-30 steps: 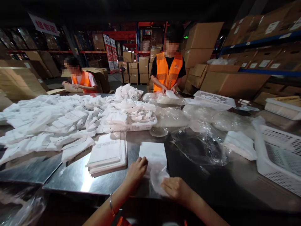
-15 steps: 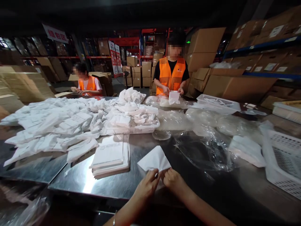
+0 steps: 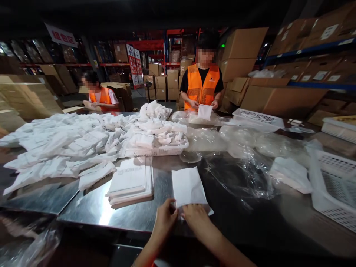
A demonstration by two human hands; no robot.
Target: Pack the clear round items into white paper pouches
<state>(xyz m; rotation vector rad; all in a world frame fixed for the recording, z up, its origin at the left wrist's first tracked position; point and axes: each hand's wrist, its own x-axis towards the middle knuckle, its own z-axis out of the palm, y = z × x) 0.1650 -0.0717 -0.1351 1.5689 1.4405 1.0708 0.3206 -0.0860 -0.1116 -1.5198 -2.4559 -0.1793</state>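
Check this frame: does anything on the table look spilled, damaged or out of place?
Nothing looks plainly spilled or damaged. Two untidy spots: loose, crumpled plastic lies right of the pouch being handled, and packets heap above the rim of the middle basket, unlike the squarer stack in front.

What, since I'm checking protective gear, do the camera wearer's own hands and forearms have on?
The left hand and right hand wear no gloves. The forearms show no sleeves as far as the picture reaches.
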